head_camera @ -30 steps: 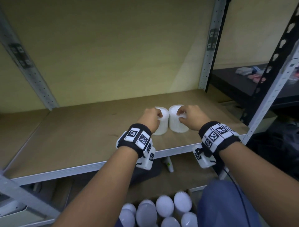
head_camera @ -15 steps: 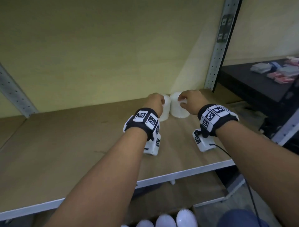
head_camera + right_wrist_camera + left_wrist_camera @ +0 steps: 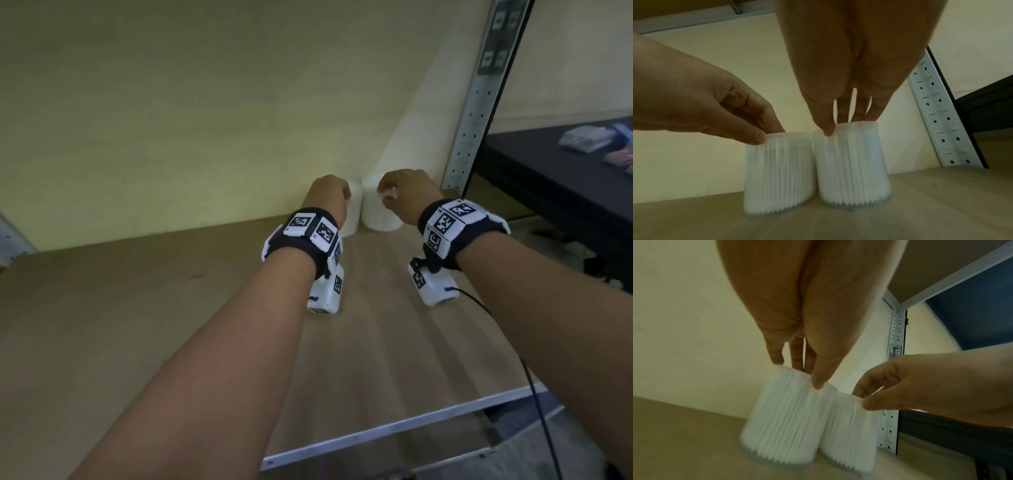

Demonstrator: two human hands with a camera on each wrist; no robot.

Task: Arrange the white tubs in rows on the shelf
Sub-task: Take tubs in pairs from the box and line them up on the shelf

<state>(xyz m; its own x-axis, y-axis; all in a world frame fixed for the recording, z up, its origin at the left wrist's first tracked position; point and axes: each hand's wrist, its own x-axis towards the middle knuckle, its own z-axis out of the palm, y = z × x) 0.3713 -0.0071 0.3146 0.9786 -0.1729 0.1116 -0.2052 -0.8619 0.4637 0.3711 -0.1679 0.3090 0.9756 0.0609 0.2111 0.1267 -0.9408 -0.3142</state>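
Two white ribbed tubs stand upright and touching at the back right of the wooden shelf (image 3: 137, 325), close to the wall. My left hand (image 3: 344, 202) pinches the top rim of the left tub (image 3: 352, 219) between thumb and fingertips, as the left wrist view shows: hand (image 3: 797, 373), tub (image 3: 785, 415). My right hand (image 3: 387, 195) pinches the top of the right tub (image 3: 376, 216) the same way, plain in the right wrist view: hand (image 3: 844, 125), tub (image 3: 853, 165). Both tubs look slightly motion-blurred.
A perforated metal upright (image 3: 479, 102) stands just right of the tubs. Beyond it a dark neighbouring shelf (image 3: 548, 178) holds small packets (image 3: 582, 137). The shelf board stretches bare to the left and towards its metal front edge (image 3: 411, 428).
Both hands have carried the two tubs from near the shelf's front edge back to the wall, keeping them side by side. The head view has moved in closer.
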